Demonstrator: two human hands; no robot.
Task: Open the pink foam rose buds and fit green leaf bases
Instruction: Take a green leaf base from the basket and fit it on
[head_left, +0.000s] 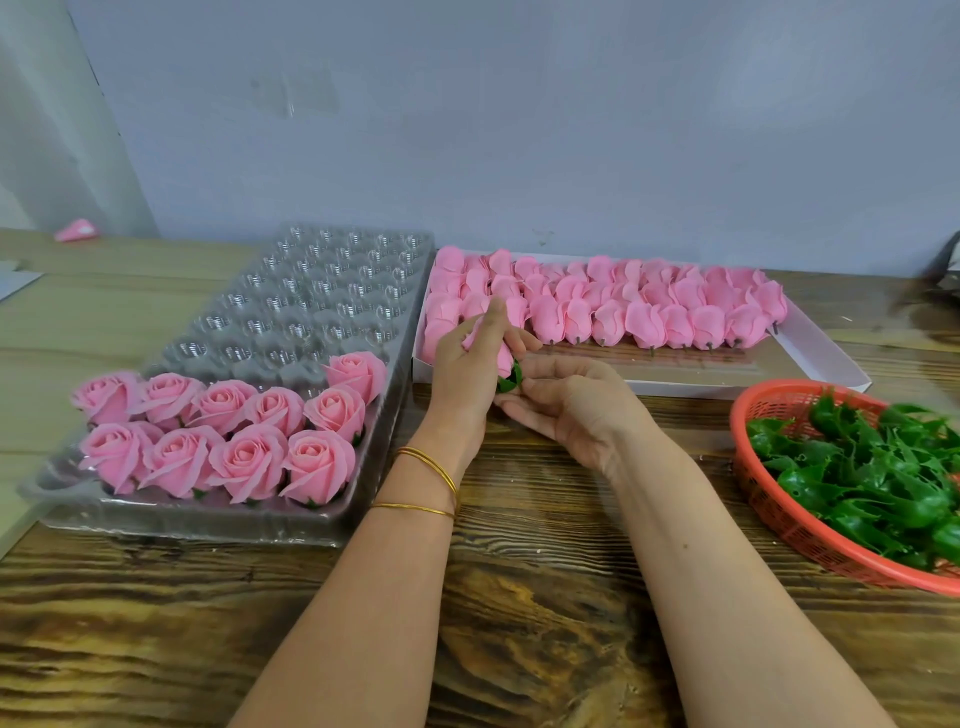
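We have a clear plastic cell tray (322, 291) on the left of the wooden table (519, 597). Ten opened pink roses (249, 462) sit upright in its nearest cells, and the far cells hold nothing. At the far centre and right lies a shallow white box (826, 353) with rows of closed pink buds (644, 322) on their sides, short stems pointing near. On the near right a red mesh basket (779, 514), partly cut off by the frame edge, holds a heap of green leaf bases (862, 467).

Our hands meet just in front of the box's left near corner, between tray and basket. Our left hand (462, 364), with thin gold bangles (426, 467) on its wrist, grips one pink bud (503, 359), fingers wrapped around it so that most of it is hidden. A green leaf base (510, 378) sits at the bud's lower end. Our right hand (566, 410) comes in from the right, fingers curled, its thumb and fingertips pressing against that green base. A small pink scrap (75, 230) lies far left on the table.
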